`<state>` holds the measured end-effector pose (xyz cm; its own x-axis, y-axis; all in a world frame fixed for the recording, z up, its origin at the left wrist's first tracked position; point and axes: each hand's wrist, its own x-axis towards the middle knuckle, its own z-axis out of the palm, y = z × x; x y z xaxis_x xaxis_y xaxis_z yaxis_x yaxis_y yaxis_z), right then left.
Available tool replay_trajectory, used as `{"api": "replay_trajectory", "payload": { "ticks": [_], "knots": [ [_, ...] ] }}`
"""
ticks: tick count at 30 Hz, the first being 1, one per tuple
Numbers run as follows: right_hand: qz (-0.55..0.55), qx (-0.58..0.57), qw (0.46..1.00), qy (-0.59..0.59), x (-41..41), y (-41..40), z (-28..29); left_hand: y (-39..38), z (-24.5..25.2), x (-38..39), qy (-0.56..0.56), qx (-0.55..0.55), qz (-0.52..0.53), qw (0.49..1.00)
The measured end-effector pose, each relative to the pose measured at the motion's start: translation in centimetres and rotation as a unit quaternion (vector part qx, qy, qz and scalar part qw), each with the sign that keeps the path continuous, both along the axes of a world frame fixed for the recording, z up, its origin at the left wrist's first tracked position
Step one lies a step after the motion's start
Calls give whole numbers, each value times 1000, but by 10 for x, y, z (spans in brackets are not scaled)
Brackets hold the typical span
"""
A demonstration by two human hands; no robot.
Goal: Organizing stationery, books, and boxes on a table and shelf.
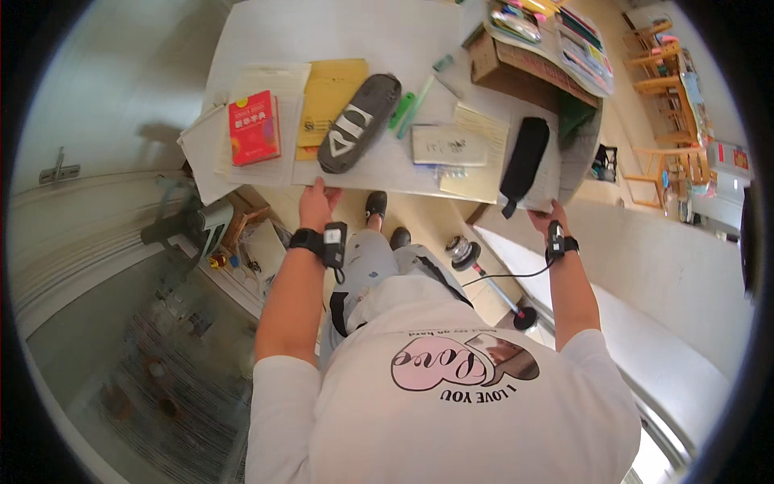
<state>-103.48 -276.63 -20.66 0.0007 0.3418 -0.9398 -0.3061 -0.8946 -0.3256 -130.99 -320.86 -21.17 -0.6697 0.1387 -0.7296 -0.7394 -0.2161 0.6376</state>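
Observation:
My left hand point(316, 202) grips the near edge of a white table point(272, 30), just below a grey pencil case point(360, 124) with white lettering. Part of its fingers is hidden at the edge. Further right, my right hand point(547, 219) holds the same edge near the corner, below a black zip pouch point(526, 160). Between the hands lie a pale booklet point(449, 146) and yellowish paper sheets point(493, 136). A thick red book point(254, 128) rests on papers at the left, beside a yellow envelope or folder point(332, 91).
A green marker point(402, 110) and a pale green pen point(417, 106) lie mid-table. At the back right a cardboard box point(514, 66) carries a tray of stationery point(580, 48). A dumbbell-like bar point(493, 284) is on the floor. Wooden chairs point(671, 115) stand far right.

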Motion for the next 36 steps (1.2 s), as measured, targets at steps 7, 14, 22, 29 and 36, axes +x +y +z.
{"api": "replay_trajectory", "payload": {
  "ticks": [7,14,22,29,36],
  "knots": [
    [35,-10,996,85,-7,-4,-16,-20,-52,-10,-15,52,11,998],
    [-1,-74,990,120,-6,-8,-17,-13,-49,-13,-30,-13,46,998],
    [34,-76,991,105,9,-5,-29,-13,-51,-15,-74,-10,60,995],
    [26,-111,990,77,19,-10,-35,-23,-46,-22,-52,-23,18,998],
    [-44,-159,986,-1,17,-18,-9,-15,-15,-10,233,-309,-247,888]
  ]
}}
